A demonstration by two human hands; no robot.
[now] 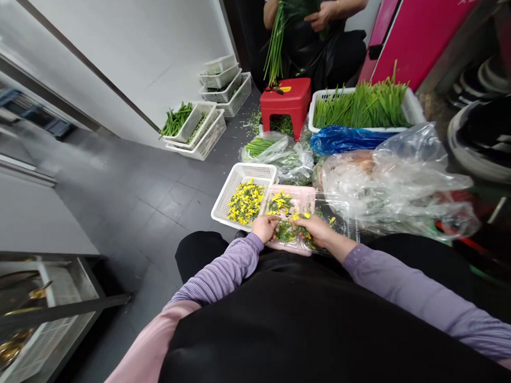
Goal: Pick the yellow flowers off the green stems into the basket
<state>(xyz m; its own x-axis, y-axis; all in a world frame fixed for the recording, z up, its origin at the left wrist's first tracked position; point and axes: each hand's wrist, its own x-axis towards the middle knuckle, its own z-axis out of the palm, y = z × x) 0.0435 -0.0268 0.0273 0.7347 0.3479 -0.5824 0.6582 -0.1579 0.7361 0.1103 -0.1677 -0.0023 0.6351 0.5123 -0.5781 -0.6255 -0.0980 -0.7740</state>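
My left hand point(266, 229) is closed over the near left part of a pink tray point(304, 194), its fingertips pinched; what they hold is too small to make out. Fingers and thumb of my right hand point(317, 229) close on a sprig of yellow flowers point(299, 216) above the tray's right side. More yellow flowers with green stems point(280, 202) lie in the tray. Touching the tray on the left is a white perforated basket point(222, 211), with a heap of yellow flower heads point(245, 202) inside.
Clear plastic bags point(390, 180) and a blue bag point(346, 139) lie at the right, before a basket of green stalks point(362, 108). A red stool point(285, 97) stands ahead. Behind it a co-worker's hands point(322, 16) hold long green stalks. Stacked baskets point(198, 146) stand left.
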